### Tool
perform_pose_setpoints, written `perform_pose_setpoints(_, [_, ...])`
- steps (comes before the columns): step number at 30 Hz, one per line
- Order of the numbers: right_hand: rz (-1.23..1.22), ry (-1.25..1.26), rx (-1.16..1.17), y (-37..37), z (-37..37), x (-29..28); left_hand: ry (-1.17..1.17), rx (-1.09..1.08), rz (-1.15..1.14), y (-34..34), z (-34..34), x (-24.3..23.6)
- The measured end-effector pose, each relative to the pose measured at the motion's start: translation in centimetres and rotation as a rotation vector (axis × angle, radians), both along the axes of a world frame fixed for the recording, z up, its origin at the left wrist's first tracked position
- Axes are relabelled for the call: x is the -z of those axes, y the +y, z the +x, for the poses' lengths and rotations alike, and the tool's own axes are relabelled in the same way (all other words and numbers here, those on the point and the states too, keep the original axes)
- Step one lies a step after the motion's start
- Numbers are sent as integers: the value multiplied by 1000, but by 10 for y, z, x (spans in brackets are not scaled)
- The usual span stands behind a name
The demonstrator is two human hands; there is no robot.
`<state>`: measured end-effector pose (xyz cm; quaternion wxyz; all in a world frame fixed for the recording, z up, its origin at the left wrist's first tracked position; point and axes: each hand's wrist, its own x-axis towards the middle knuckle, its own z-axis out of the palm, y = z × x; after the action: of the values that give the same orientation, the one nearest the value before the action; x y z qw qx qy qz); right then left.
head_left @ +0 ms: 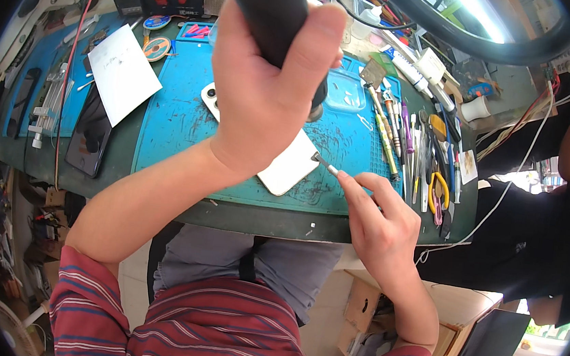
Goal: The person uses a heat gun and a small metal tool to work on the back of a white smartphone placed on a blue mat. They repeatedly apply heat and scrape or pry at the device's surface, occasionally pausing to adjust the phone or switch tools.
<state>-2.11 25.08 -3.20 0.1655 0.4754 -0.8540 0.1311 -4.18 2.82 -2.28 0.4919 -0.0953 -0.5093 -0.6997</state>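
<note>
A white-backed smartphone (291, 165) lies camera side up on the blue work mat (178, 144); my left hand and forearm hide its middle. My left hand (266, 87) is wrapped round the thick black handle of what looks like a hot-air gun (263, 11). Its metal-tipped end comes down just above the phone's far right side. Between the thumb and fingers of my right hand (384, 218) is a thin scraper (329, 167) with a small dark blade. That blade meets the right edge of the phone near its lower corner.
On the left lie a white card (123, 73) and a dark phone (90, 133). Screwdrivers, tweezers and yellow-handled pliers (438, 193) line the right side. A clear tray (345, 93) sits farther back. A ring lamp (477, 32) hangs overhead. Another person stands at the right.
</note>
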Motion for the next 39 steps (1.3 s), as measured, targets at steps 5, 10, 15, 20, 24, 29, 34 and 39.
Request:
perform_pose_setpoints(5, [-13,11,26,-2,2,5,77,9,-25,-5,0,0])
perform_pose_setpoints(10, [-31,-41,42,-3,5,3,55,42,-37,-3,1,2])
perform_pose_setpoints(15, [-110,-121,34,-3,2,9,-50,106,9,2,5,9])
perform_pose_setpoints(20, [-90,-73,25,-1,0,13,-119,85,26,4,7,5])
perform_pose_setpoints(24, [-89,-97,31,0,2,13,-133,106,37,3,6,6])
perform_pose_setpoints(29, [-72,-79,32,-2,5,13,-140,111,38,5,7,6])
perform_pose_setpoints(34, [-111,-105,15,-1,4,18,-106,130,-103,-5,5,10])
perform_pose_setpoints(39, [-116,-112,0,1,1,20,-97,150,-83,-3,6,9])
